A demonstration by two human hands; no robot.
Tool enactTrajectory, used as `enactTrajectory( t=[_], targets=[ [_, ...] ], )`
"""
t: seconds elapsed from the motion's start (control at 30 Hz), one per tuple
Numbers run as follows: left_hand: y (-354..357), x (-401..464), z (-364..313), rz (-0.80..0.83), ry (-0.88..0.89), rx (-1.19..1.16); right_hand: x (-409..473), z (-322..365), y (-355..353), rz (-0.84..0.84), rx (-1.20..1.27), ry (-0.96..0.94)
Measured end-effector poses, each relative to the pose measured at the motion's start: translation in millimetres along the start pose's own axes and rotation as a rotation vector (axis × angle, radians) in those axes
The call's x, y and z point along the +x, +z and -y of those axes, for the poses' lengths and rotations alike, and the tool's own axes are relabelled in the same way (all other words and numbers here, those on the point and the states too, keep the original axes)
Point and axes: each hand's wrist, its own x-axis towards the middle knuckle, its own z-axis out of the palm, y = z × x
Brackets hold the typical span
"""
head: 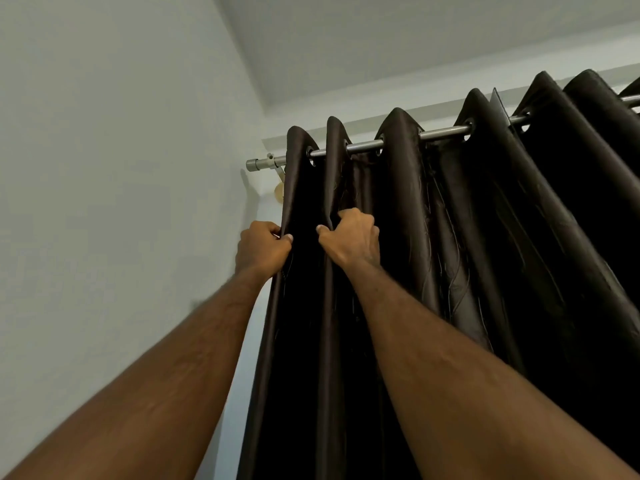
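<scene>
Dark brown satin curtain (485, 237), glossy w/ deep pleats, hangs by eyelets on a steel rod (440, 132) near the ceiling. Left hand (262, 249) pinches its outer edge, fingers curled tight; right hand (349, 239) grips the next fold. Pale matte walls (104, 168), room corner.

Curtain rod (440, 133) carrying a dark curtain (519, 220)
It is running through the curtain's eyelets (310, 151), its capped end (254, 164) poking out at the left.
</scene>
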Motion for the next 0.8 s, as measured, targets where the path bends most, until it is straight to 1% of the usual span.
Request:
enactTrajectory(
  t=[0.2,0.3,0.33,0.37,0.43,0.5,0.53,0.6,0.67,0.7,0.73,0.8],
  targets=[
    [3,3,-1,-0.004,0.040,-0.021,14,-1,-2,0.003,-0.060,-0.054],
    [3,4,4,0.007,0.053,-0.061,14,5,13,-0.030,-0.089,-0.005],
    [2,5,6,0.012,0.048,-0.083,14,12,24,-0.005,-0.075,0.016],
    [1,7,9,0.017,0.035,-0.112,15,21,35,0.065,-0.041,0.009],
    [1,11,13,0.047,0.009,-0.169,23,36,56,0.286,0.050,-0.050],
    [-1,12,17,0.082,0.010,-0.192,38,44,59,0.427,0.033,-0.105],
    [-2,13,17,0.090,0.017,-0.202,44,44,55,0.478,-0.017,-0.126],
    [1,14,16,0.078,0.025,-0.243,47,37,42,0.515,-0.105,-0.163],
    [7,11,8,0.033,0.011,-0.255,41,30,33,0.540,-0.058,-0.119],
    [10,10,4,-0.001,0.003,-0.248,38,27,30,0.532,-0.004,-0.095],
    [13,10,0,-0.034,0.000,-0.238,33,25,25,0.479,0.029,-0.094],
    [16,9,-9,-0.058,0.013,-0.194,25,21,6,0.263,0.056,-0.143]
  ],
)
